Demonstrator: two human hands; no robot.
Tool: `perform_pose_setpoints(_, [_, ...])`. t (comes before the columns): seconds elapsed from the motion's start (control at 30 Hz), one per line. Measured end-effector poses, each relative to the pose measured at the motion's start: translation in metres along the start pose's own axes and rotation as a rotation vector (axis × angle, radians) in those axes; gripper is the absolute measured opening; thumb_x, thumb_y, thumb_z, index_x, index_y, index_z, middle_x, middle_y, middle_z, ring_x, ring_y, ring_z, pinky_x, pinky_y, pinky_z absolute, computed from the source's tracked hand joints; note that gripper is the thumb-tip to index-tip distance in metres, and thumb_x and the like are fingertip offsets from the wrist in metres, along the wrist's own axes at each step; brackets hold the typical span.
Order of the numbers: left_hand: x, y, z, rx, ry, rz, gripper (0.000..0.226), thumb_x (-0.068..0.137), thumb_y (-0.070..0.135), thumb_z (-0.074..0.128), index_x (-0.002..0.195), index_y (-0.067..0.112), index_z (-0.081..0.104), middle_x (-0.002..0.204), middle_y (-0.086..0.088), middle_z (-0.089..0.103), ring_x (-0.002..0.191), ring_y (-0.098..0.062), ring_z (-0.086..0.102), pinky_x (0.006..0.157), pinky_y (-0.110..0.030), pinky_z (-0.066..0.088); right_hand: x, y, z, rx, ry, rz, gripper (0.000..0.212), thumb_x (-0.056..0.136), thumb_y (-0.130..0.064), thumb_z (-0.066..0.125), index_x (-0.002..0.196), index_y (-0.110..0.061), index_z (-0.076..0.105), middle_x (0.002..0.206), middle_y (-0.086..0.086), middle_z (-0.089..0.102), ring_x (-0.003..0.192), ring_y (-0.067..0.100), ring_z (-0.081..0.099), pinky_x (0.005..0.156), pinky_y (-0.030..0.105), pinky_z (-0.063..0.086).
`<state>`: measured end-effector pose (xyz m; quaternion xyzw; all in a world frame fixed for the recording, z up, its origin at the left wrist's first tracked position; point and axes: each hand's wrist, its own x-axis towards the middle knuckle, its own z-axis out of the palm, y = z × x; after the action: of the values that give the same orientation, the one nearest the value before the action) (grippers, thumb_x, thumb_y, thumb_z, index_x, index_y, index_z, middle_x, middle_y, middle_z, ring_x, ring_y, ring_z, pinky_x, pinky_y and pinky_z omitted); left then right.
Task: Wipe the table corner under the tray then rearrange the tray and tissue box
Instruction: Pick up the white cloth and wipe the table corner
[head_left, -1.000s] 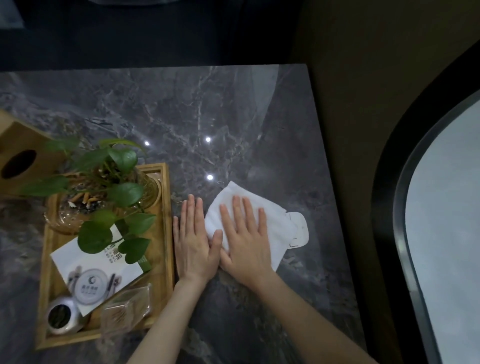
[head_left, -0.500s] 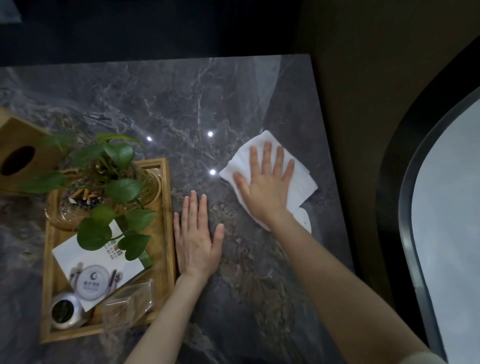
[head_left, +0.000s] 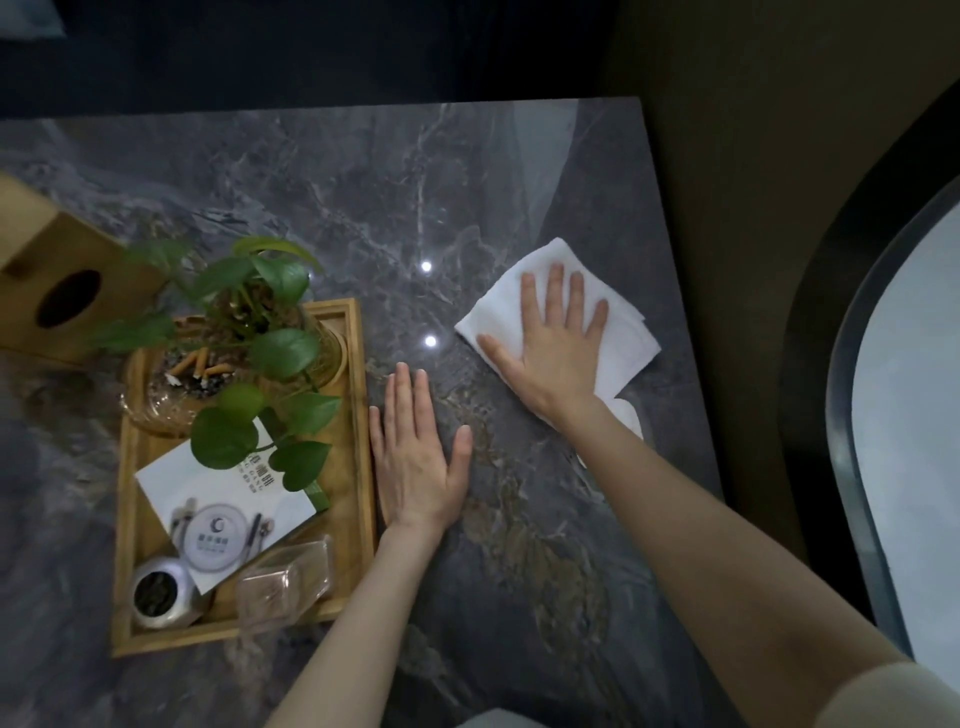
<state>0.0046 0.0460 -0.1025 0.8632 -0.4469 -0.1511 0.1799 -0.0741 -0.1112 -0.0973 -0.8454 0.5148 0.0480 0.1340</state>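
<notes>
My right hand (head_left: 556, 343) presses flat, fingers spread, on a folded white cloth (head_left: 498, 306) near the right edge of the grey marble table (head_left: 322, 182). My left hand (head_left: 415, 457) lies flat and open on the marble, touching the right rim of the wooden tray (head_left: 358, 405). The tray holds a potted plant (head_left: 260, 306) in a glass bowl with cigarette butts, a white card, a round tin and a clear packet. A wooden tissue box (head_left: 57, 280) with a round hole stands behind the tray at the far left.
The table's right edge (head_left: 675, 312) runs just past the cloth, with dark floor beyond it. A pale curved surface with a dark rim (head_left: 893, 415) fills the far right. Two light reflections show on the marble between the tray and the cloth.
My right hand slid the cloth away from my left hand, up and to the right across the marble. My left hand stayed flat beside the tray.
</notes>
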Motion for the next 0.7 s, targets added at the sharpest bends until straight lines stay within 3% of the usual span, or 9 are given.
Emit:
perform_pose_setpoints(0.17, [-0.002, 0.001, -0.002, -0.033, 0.013, 0.006, 0.082, 0.084, 0.062, 0.001, 0.144, 0.008, 0.014, 0.155, -0.011, 0.013, 0.141, -0.015, 0.005, 0.113, -0.028, -0.006, -0.025, -0.004, 0.005, 0.003, -0.041, -0.135, 0.066, 0.093, -0.056, 0.016, 0.15, -0.027, 0.0, 0.16, 0.004, -0.005, 0.146, 0.026, -0.008, 0.116, 0.052, -0.006])
perform_pose_setpoints(0.3, [-0.003, 0.001, -0.004, -0.098, 0.0, 0.015, 0.086, 0.082, 0.066, 0.003, 0.144, 0.009, 0.014, 0.153, -0.002, 0.007, 0.14, -0.01, 0.004, 0.114, -0.029, -0.003, -0.049, -0.008, 0.008, 0.012, -0.087, -0.267, 0.069, 0.085, -0.054, 0.0, 0.149, -0.029, 0.006, 0.16, 0.0, 0.002, 0.147, 0.023, -0.004, 0.116, 0.048, -0.007])
perform_pose_setpoints(0.4, [-0.001, 0.002, -0.013, -0.3, -0.047, -0.042, 0.079, 0.081, 0.058, 0.014, 0.144, 0.01, 0.014, 0.155, -0.006, 0.009, 0.14, -0.008, 0.003, 0.113, -0.027, -0.004, -0.075, -0.012, 0.013, 0.076, -0.105, -0.367, 0.066, 0.087, -0.052, 0.005, 0.149, -0.028, 0.015, 0.159, -0.001, 0.012, 0.147, 0.022, 0.004, 0.114, 0.043, -0.01])
perform_pose_setpoints(0.47, [-0.003, 0.006, -0.024, -0.458, -0.078, -0.103, 0.071, 0.085, 0.052, 0.017, 0.144, 0.012, 0.015, 0.156, -0.006, 0.01, 0.142, -0.009, 0.005, 0.115, -0.027, -0.002, -0.09, -0.015, 0.007, 0.25, -0.156, -0.372, 0.064, 0.09, -0.05, 0.007, 0.148, -0.027, 0.021, 0.158, -0.005, 0.015, 0.146, 0.013, 0.004, 0.113, 0.037, -0.013])
perform_pose_setpoints(0.53, [-0.009, 0.013, -0.037, -0.606, -0.086, -0.197, 0.057, 0.093, 0.042, 0.021, 0.144, 0.016, 0.017, 0.156, -0.002, 0.013, 0.142, -0.01, 0.01, 0.116, -0.027, 0.005, -0.104, -0.017, -0.007, 0.554, -0.263, -0.247, 0.055, 0.097, -0.042, 0.018, 0.145, -0.02, 0.03, 0.156, -0.003, 0.024, 0.145, 0.008, 0.008, 0.116, 0.033, -0.01])
perform_pose_setpoints(0.6, [-0.014, 0.016, -0.046, -0.742, -0.097, -0.298, 0.048, 0.098, 0.036, 0.019, 0.143, 0.021, 0.025, 0.155, 0.004, 0.021, 0.141, -0.008, 0.017, 0.115, -0.027, 0.011, -0.112, -0.016, -0.029, 0.865, -0.395, -0.014, 0.046, 0.101, -0.031, 0.029, 0.141, -0.009, 0.04, 0.149, 0.005, 0.038, 0.142, 0.017, 0.023, 0.117, 0.033, 0.01])
perform_pose_setpoints(0.63, [-0.018, 0.018, -0.051, -0.801, -0.114, -0.328, 0.048, 0.098, 0.037, 0.018, 0.142, 0.023, 0.029, 0.153, 0.005, 0.024, 0.14, -0.008, 0.02, 0.116, -0.031, 0.013, -0.115, -0.017, -0.04, 1.044, -0.474, 0.114, 0.045, 0.101, -0.03, 0.032, 0.137, -0.005, 0.044, 0.141, 0.009, 0.047, 0.136, 0.021, 0.036, 0.112, 0.033, 0.024])
perform_pose_setpoints(0.7, [-0.023, 0.02, -0.059, -0.857, -0.151, -0.336, 0.049, 0.097, 0.041, 0.018, 0.14, 0.025, 0.033, 0.153, 0.005, 0.024, 0.139, -0.009, 0.021, 0.117, -0.037, 0.016, -0.117, -0.013, -0.062, 1.47, -0.522, 0.397, 0.047, 0.098, -0.036, 0.039, 0.118, 0.0, 0.062, 0.107, 0.009, 0.066, 0.103, 0.021, 0.061, 0.092, 0.03, 0.043])
